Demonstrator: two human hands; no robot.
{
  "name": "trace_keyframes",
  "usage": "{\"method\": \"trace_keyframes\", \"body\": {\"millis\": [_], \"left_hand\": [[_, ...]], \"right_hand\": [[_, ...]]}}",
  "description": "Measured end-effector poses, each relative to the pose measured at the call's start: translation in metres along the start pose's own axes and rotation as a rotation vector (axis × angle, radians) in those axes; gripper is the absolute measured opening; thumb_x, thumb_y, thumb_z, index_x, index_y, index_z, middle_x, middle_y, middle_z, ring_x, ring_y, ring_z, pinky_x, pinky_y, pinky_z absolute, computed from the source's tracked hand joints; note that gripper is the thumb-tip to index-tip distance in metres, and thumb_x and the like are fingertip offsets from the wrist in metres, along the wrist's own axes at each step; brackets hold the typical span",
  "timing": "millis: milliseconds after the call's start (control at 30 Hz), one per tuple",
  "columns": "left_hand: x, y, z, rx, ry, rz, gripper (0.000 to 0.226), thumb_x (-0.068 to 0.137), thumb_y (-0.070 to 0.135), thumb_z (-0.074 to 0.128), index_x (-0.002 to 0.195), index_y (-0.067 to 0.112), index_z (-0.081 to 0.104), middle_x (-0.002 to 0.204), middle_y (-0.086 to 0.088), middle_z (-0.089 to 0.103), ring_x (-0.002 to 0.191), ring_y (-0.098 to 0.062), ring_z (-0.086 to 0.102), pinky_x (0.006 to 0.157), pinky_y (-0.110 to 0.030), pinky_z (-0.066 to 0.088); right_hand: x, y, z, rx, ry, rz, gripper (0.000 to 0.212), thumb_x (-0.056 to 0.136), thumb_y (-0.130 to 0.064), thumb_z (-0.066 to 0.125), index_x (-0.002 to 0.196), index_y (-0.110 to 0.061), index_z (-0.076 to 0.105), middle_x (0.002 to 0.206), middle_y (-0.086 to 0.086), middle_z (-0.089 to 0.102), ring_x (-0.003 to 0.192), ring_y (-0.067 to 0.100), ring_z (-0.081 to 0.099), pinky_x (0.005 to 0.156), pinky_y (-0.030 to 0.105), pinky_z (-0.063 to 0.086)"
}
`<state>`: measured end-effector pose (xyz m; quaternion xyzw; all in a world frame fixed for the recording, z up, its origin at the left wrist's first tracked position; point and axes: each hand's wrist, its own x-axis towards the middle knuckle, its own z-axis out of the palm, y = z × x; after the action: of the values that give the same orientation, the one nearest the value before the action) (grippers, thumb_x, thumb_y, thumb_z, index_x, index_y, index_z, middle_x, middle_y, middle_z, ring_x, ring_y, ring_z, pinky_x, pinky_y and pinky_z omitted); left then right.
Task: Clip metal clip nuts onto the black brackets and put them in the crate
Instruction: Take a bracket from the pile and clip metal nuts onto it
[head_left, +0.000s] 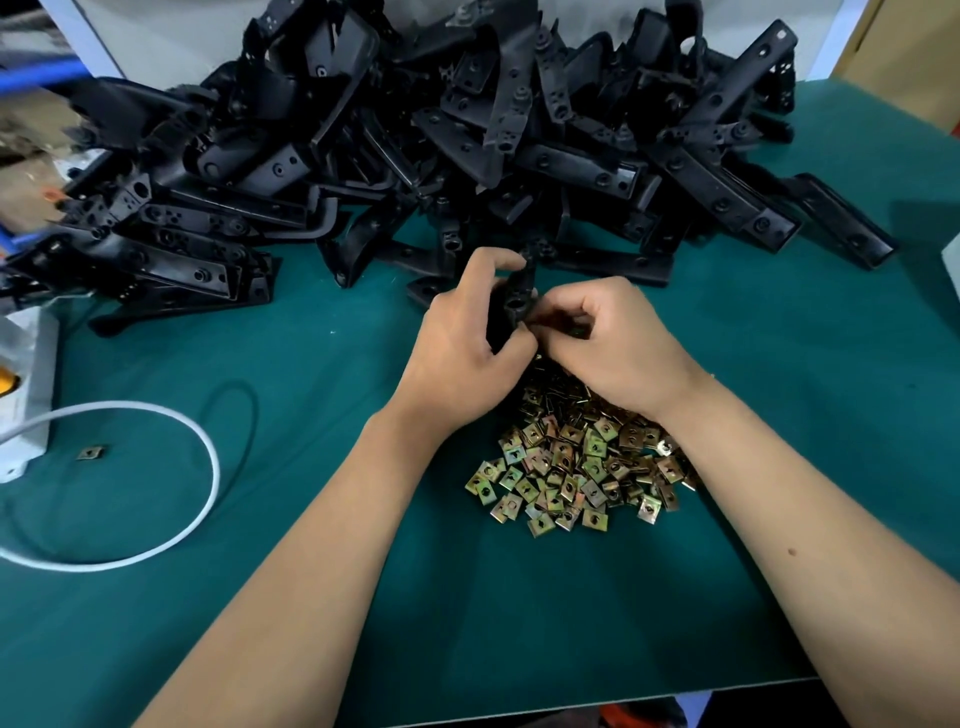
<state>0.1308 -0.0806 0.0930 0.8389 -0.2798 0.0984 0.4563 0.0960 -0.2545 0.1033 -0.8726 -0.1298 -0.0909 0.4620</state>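
Nearest, a heap of clip nuts (576, 462) lies on the green table (311, 597), with a white cable (156, 421) looping at the left. Just beyond it, the left hand (462, 348) grips an upright black bracket (517, 296), while the right hand (608, 343) has its fingers curled, pinching at the bracket's lower edge; what it pinches is hidden. Farther off sprawls the bracket pile (467, 135).

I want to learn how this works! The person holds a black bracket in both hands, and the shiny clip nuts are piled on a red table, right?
Not quite: the table is green, not red, as the head view shows. The left hand and right hand do hold a black bracket, above the clip nuts.
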Motion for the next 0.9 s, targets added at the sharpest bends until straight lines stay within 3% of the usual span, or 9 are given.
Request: {"method": "trace_keyframes", "body": {"millis": [133, 200, 300, 367, 500, 600, 700, 800, 900], "left_hand": [[0.002, -0.002, 0.002, 0.002, 0.081, -0.024, 0.045, 0.087, 0.026, 0.057, 0.131, 0.02, 0.048, 0.108, 0.007, 0.071, 0.1, -0.009, 0.066, 0.088, -0.038, 0.053], [0.003, -0.004, 0.002, 0.029, 0.127, -0.042, 0.044, 0.091, 0.027, 0.062, 0.131, 0.019, 0.048, 0.106, 0.005, 0.07, 0.098, -0.011, 0.065, 0.088, -0.038, 0.052], [0.005, -0.007, 0.0, 0.052, 0.143, -0.086, 0.047, 0.094, 0.032, 0.067, 0.134, 0.016, 0.047, 0.115, 0.004, 0.066, 0.107, -0.013, 0.062, 0.094, -0.034, 0.05], [0.005, -0.009, -0.002, 0.045, 0.117, -0.101, 0.051, 0.095, 0.037, 0.065, 0.136, 0.014, 0.047, 0.124, 0.003, 0.062, 0.116, -0.014, 0.058, 0.099, -0.031, 0.046], [0.003, -0.011, -0.005, 0.008, 0.057, -0.107, 0.057, 0.094, 0.042, 0.06, 0.142, 0.017, 0.045, 0.132, 0.007, 0.057, 0.124, -0.008, 0.051, 0.101, -0.019, 0.038], [0.004, -0.013, -0.004, 0.009, 0.062, -0.089, 0.063, 0.093, 0.037, 0.071, 0.145, 0.016, 0.043, 0.128, 0.006, 0.061, 0.124, -0.006, 0.053, 0.106, -0.023, 0.042], [0.004, -0.015, -0.003, 0.007, 0.076, -0.096, 0.096, 0.08, 0.041, 0.085, 0.156, 0.023, 0.029, 0.114, 0.018, 0.062, 0.114, 0.013, 0.053, 0.097, -0.001, 0.034], [0.006, -0.016, -0.002, 0.026, 0.1, -0.064, 0.116, 0.071, 0.045, 0.091, 0.161, 0.022, 0.021, 0.118, 0.011, 0.068, 0.117, 0.001, 0.059, 0.101, -0.003, 0.034], [0.007, -0.017, -0.003, 0.032, 0.142, -0.018, 0.115, 0.069, 0.045, 0.093, 0.16, 0.017, 0.028, 0.114, 0.013, 0.068, 0.116, 0.001, 0.059, 0.103, -0.006, 0.036]], "right_hand": [[0.002, -0.004, 0.005, -0.375, -0.145, -0.075, 0.023, 0.086, -0.027, 0.079, 0.105, -0.014, 0.076, 0.104, 0.003, 0.067, 0.099, 0.025, 0.062, 0.088, 0.04, 0.048], [0.003, -0.006, 0.007, -0.433, -0.231, -0.037, 0.032, 0.086, -0.036, 0.08, 0.109, -0.014, 0.074, 0.107, 0.002, 0.065, 0.1, 0.025, 0.061, 0.09, 0.043, 0.049], [0.003, -0.008, 0.007, -0.412, -0.233, -0.057, 0.022, 0.088, -0.033, 0.08, 0.094, -0.016, 0.068, 0.092, -0.004, 0.063, 0.086, 0.02, 0.059, 0.079, 0.041, 0.048], [0.003, -0.007, 0.007, -0.383, -0.195, -0.053, 0.019, 0.09, -0.028, 0.078, 0.095, -0.014, 0.065, 0.092, -0.005, 0.065, 0.086, 0.018, 0.061, 0.078, 0.04, 0.048], [0.001, -0.001, 0.001, -0.192, 0.007, -0.009, 0.011, 0.093, -0.017, 0.075, 0.099, -0.017, 0.066, 0.089, -0.007, 0.07, 0.083, 0.01, 0.065, 0.075, 0.026, 0.049], [0.003, 0.004, -0.002, 0.069, 0.156, 0.061, 0.013, 0.093, -0.013, 0.075, 0.105, -0.017, 0.072, 0.083, -0.004, 0.075, 0.075, 0.006, 0.068, 0.07, 0.02, 0.051], [0.005, 0.006, -0.003, 0.39, 0.267, 0.124, 0.012, 0.094, -0.008, 0.073, 0.103, -0.013, 0.077, 0.082, 0.004, 0.077, 0.066, 0.006, 0.065, 0.062, 0.02, 0.05], [0.005, 0.008, -0.004, 0.523, 0.307, 0.141, 0.012, 0.093, -0.006, 0.073, 0.101, -0.014, 0.079, 0.083, 0.008, 0.077, 0.069, 0.012, 0.065, 0.062, 0.022, 0.053], [0.004, 0.008, -0.004, 0.565, 0.281, 0.154, 0.02, 0.095, -0.002, 0.07, 0.107, -0.016, 0.079, 0.088, 0.007, 0.078, 0.078, 0.011, 0.069, 0.07, 0.021, 0.055]]}}
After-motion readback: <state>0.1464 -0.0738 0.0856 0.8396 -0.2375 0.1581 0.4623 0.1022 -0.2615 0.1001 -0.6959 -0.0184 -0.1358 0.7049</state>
